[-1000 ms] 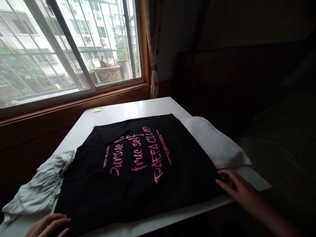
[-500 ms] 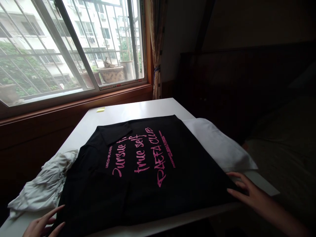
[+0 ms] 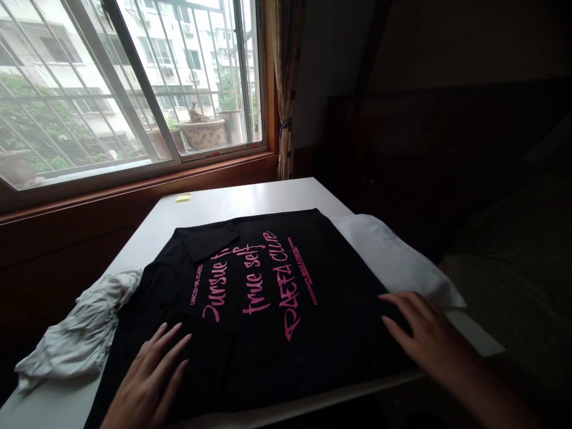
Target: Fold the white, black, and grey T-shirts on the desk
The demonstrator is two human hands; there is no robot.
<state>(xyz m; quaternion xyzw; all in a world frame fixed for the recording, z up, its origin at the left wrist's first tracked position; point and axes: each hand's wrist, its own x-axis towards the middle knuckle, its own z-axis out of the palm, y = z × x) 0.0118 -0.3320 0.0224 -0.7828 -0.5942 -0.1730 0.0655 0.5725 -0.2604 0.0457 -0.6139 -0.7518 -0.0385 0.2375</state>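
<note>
We work on a black T-shirt (image 3: 348,310), which lies front up across the middle of the table (image 3: 250,195) and reaches close to the near edge. Its neckline faces the left edge and its hem faces the right edge.

State of the work: the far sleeve (image 3: 208,238) is turned inward and covers part of the pink lettering (image 3: 257,304). The near sleeve (image 3: 210,357) also appears to lie inward over the front; the dark cloth makes this hard to confirm. The body is spread broadly flat. We see no fold across its length, so the body itself remains at full length.

Our left hand (image 3: 149,375) is palm down over the shirt toward the near left corner, its fingers extended and slightly spread, gripping nothing. We cannot tell whether it presses on the fabric. Our right hand (image 3: 417,328) is at the hem toward the near right corner, thumb and fingers parted; we cannot confirm contact there.

Adjacent items: a crumpled white cloth (image 3: 80,333) lies along the left edge, beside the neckline. A smoother white cloth (image 3: 384,250) lies beside the hem and extends past the right edge. A yellow slip (image 3: 183,197) sits near the far left corner.
</note>
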